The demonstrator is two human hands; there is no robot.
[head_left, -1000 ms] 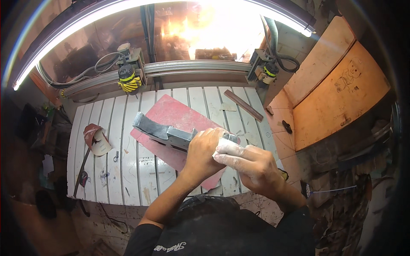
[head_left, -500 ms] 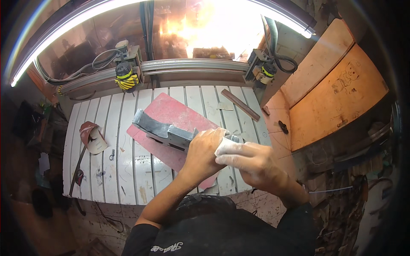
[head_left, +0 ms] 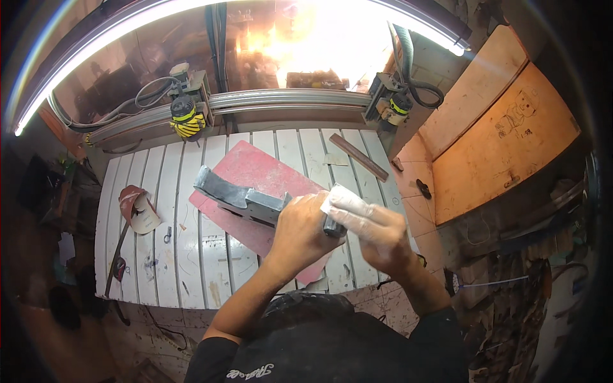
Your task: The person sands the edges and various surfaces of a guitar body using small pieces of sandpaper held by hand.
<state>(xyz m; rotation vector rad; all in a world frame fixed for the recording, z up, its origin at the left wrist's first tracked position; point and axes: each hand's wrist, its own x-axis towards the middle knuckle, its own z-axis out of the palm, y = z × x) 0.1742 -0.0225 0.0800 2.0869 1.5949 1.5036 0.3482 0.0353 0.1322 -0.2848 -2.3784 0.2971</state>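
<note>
A long, dark grey shaped piece (head_left: 225, 189), with a curved far end, a blocky middle and dark slots along its side, is held at a slant above a red board (head_left: 268, 165). Around its near part wraps my left hand (head_left: 300, 223), closed. My right hand (head_left: 378, 231), its fingers whitened with dust, pinches a folded white sheet (head_left: 341, 196) that looks like sandpaper. The sheet is at the piece's near end, beside my left knuckles; whether it touches the piece I cannot tell. A dark rounded tip (head_left: 333, 228) of the piece shows below the sheet.
The white slatted table (head_left: 182, 255) carries a brown strip (head_left: 359, 156) at far right and a curved reddish-brown piece with a pale inside (head_left: 142, 210) at left. Behind runs a metal rail (head_left: 290, 100) with two tool heads. Orange panels (head_left: 504, 140) lean at right.
My right hand and the white sheet have shifted slightly up and leftward, exposing the rounded tip. The grey piece has tilted a little, with my left hand still around it.
</note>
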